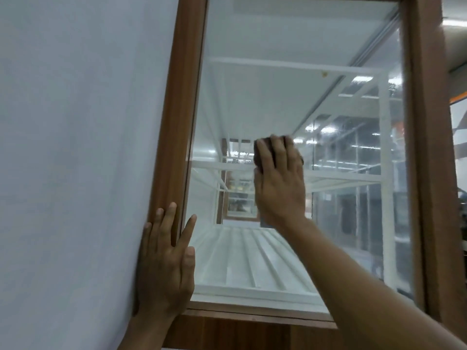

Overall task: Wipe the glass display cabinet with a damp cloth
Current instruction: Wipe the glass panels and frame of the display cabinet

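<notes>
The brown wood-framed glass display cabinet fills the frame's centre and right. The right hand presses a dark brown cloth flat against the glass at centre, fingers spread over it. The left hand rests open-fingered on the frame at lower left.

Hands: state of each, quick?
Left hand: open, flat on the frame, holding nothing.
Right hand: pressing a dark cloth to the glass.
</notes>
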Demonstrator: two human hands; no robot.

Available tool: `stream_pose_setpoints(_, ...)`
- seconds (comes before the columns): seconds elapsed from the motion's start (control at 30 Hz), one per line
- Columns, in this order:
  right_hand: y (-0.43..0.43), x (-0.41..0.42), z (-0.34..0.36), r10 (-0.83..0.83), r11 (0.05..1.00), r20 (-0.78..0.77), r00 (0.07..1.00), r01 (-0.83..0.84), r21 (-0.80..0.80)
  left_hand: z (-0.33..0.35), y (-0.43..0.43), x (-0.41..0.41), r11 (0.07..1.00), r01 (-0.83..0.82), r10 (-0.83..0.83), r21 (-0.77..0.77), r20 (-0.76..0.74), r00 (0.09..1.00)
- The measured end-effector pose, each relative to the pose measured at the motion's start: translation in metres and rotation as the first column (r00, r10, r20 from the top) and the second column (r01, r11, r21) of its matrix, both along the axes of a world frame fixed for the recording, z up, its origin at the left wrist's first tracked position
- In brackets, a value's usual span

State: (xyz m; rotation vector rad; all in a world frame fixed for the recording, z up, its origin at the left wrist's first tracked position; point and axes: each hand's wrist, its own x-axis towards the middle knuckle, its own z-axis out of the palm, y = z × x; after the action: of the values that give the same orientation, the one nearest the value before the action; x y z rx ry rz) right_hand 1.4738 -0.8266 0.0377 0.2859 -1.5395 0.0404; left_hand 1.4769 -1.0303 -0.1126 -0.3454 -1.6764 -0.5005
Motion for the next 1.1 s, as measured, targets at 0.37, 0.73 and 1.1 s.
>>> stream_pose_setpoints(0.37,-0.075,-0.003,-0.082,0.019,0.994,0.124,0.992,-0.032,0.101,-0.001,-0.001,-0.003,0.996,0.08,-0.077,0.029,-0.068,0.995)
stream_pose_setpoints(0.73,0.048,0.026,-0.2,-0.017,1.0,0.236,0.971,0.016,0.01,-0.002,0.003,0.003,0.995,-0.089,0.091,-0.046,0.033,0.995)
stream_pose_setpoints(1.1,0.025,0.008,0.108,0.013,1.0,0.129,0.992,-0.014,0.006,0.235,0.05,0.02,0.962,-0.266,0.27,-0.053,0.09,0.959)
